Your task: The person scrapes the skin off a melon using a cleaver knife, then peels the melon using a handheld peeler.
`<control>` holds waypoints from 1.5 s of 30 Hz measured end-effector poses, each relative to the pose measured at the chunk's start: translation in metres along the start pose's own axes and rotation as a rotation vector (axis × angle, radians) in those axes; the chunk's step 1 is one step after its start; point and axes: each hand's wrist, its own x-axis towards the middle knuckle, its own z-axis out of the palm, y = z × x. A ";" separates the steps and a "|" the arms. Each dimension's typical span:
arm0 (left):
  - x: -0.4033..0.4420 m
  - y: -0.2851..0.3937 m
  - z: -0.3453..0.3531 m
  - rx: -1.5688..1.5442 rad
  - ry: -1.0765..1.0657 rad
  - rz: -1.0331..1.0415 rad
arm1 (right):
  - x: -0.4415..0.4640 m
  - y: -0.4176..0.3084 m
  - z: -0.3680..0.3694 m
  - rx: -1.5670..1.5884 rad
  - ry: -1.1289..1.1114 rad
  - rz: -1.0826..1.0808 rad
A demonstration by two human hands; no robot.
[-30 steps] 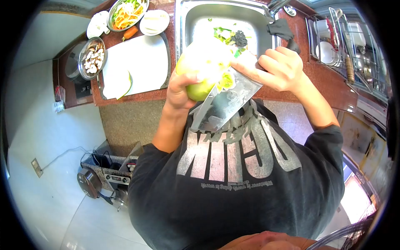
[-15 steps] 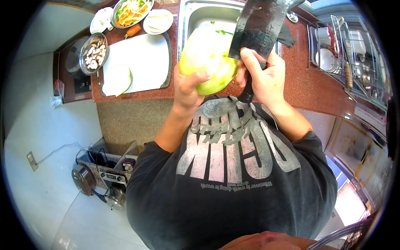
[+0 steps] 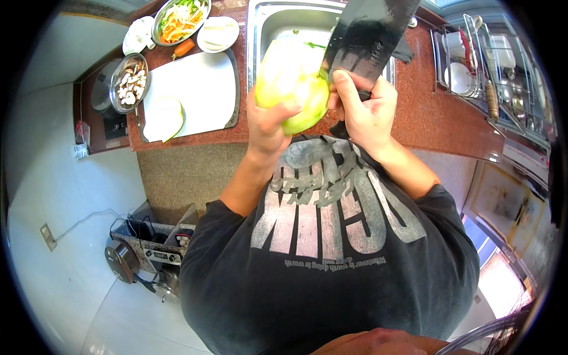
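Note:
A large pale green fruit or gourd (image 3: 293, 83) is held over the sink's front edge by my left hand (image 3: 269, 121), with the thumb across its near side. Its peeled surface looks pale and glossy. My right hand (image 3: 370, 112) is closed on a broad dark cleaver (image 3: 373, 41), gripping it where blade and handle meet. The blade points up and away, and its lower corner touches or nearly touches the gourd's right side. My right thumb lies against the blade. Behind the gourd and blade, most of the sink (image 3: 278, 18) is hidden.
Left of the sink lies a white cutting board (image 3: 207, 89) with a pale green-edged piece (image 3: 165, 118). Around it are sliced mushrooms (image 3: 131, 83), shredded vegetables (image 3: 177, 21), a carrot (image 3: 183, 48) and a white plate (image 3: 204, 42). A dish rack (image 3: 473, 65) stands right.
The cleaver has swung from pointing down beside the gourd to pointing up over the sink. My right hand has moved left and lower, now gripping near the handle. Lately the blade shifted slightly against the gourd.

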 end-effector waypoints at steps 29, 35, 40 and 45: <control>0.011 -0.057 -0.026 0.502 0.134 0.551 | 0.004 0.002 0.027 0.784 0.163 0.654; 0.017 -0.070 -0.044 0.474 0.090 0.596 | 0.005 0.000 0.034 0.900 0.177 0.746; 0.013 -0.048 -0.022 0.529 -0.043 0.493 | 0.003 -0.002 0.036 0.838 0.170 0.795; 0.017 -0.070 -0.062 0.057 -0.057 -0.066 | 0.003 0.001 0.035 0.883 0.132 0.821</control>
